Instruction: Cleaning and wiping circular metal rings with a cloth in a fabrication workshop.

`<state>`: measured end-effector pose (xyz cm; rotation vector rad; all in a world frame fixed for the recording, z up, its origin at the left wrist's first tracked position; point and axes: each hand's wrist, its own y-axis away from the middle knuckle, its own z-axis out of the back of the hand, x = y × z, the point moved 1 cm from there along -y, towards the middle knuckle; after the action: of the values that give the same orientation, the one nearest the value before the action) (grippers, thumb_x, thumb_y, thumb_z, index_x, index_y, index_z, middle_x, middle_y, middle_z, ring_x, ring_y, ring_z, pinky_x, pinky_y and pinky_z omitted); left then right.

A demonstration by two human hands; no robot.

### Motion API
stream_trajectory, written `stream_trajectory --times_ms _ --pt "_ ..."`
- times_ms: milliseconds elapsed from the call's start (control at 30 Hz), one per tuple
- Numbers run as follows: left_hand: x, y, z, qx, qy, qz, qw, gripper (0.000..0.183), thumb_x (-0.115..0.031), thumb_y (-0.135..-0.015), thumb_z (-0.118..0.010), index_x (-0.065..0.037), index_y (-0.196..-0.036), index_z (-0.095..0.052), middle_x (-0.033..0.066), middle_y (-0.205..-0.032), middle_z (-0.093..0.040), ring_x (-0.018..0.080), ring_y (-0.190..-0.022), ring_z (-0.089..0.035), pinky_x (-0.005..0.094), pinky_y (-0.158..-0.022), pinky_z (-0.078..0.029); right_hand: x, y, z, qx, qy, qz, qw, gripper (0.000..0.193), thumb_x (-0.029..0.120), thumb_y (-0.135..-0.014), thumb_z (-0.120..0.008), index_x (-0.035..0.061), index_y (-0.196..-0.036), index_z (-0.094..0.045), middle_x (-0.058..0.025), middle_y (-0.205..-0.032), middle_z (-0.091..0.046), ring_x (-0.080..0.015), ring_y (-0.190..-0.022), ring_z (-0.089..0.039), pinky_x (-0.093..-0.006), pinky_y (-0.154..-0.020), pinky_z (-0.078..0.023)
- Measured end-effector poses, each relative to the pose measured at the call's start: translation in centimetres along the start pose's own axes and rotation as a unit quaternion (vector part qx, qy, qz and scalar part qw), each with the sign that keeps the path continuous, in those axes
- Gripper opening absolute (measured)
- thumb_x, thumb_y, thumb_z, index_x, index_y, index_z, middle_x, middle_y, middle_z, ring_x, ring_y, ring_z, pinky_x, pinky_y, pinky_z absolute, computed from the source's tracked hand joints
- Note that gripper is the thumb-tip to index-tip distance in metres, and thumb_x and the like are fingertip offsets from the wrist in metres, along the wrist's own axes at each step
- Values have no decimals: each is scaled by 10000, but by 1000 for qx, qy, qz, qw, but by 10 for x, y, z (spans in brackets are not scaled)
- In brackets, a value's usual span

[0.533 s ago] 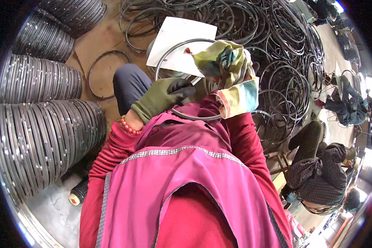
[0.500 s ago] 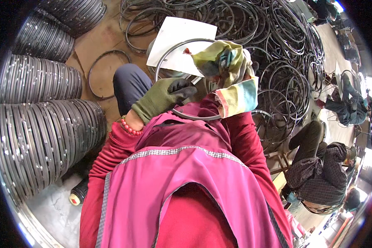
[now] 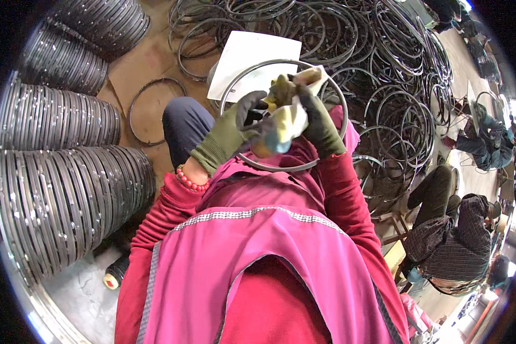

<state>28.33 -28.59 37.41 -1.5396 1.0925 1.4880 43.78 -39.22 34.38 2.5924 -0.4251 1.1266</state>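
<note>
A patchwork rag (image 3: pixel 286 117) with white, yellow and blue areas is bunched between my two gloved hands, partly blurred. My right hand (image 3: pixel 321 123), in a green glove with dark fingers, grips it from the right. From the left, my left hand (image 3: pixel 229 129) curls its fingers and thumb against the rag's edge, with a small gap inside the curl. A thin dark-grey hoop (image 3: pixel 269 61) lies around and beneath the hands, its lower side over my pink apron (image 3: pixel 258 241). Part of the hoop is hidden behind the left glove.
A white board (image 3: pixel 252 51) lies beyond the hoop. Tall rows of stacked hoops (image 3: pixel 69 195) stand on the left. One loose hoop (image 3: pixel 133 114) rests on the brown floor covering. Tangled hoops (image 3: pixel 395 109) heap up at far right. A seated person (image 3: pixel 453 246) is at right.
My right hand has brought the rag left and inward, bunching it. My left hand has left the hoop's edge and met the rag. The hoop now shows nearly whole, lying lower.
</note>
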Motion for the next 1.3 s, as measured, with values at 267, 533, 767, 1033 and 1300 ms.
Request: stream_trajectory --times_ms 267,533,767,1033,1300 --pt "34 -10 21 -44 -128 4 991 534 -151 -797 -661 0 -1257 -437 98 -1132 -560 169 -1008 -547 272 -894 -418 7 -5 -11 33 289 70 954 426 217 -857 -592 -24 -1186 -473 -49 -1065 -566 -101 -953 -522 -217 -810 -421" --pt "19 6 59 -17 -353 -212 911 288 -45 -843 -535 -18 -1128 -557 86 -1148 -556 167 -1034 -535 296 -878 -439 1 1 25 85 397 244 881 437 264 -887 -525 -4 -1224 -451 -138 -1111 -577 -211 -964 -590 -301 -792 -484" --pt "28 9 57 5 -54 -99 994 377 -22 -834 -529 -5 -1208 -488 99 -1175 -549 179 -1090 -511 301 -926 -413 12 -11 29 -48 235 168 956 357 182 -883 -533 11 -1195 -502 -88 -1139 -572 -179 -1019 -559 -296 -861 -436" --pt "44 11 69 -30 -221 -147 964 437 -92 -806 -593 1 -1216 -474 127 -1184 -550 214 -1078 -533 318 -922 -420 14 -13 39 -66 298 222 926 336 167 -890 -519 21 -1193 -512 -79 -1118 -580 -162 -1019 -552 -285 -856 -444" --pt "39 2 57 4 -178 -124 976 305 -88 -903 -476 -6 -1196 -497 112 -1144 -555 168 -1020 -548 276 -885 -443 24 -8 12 -72 316 89 942 407 205 -885 -540 45 -1251 -460 -103 -1197 -532 -208 -1059 -541 -320 -845 -462"
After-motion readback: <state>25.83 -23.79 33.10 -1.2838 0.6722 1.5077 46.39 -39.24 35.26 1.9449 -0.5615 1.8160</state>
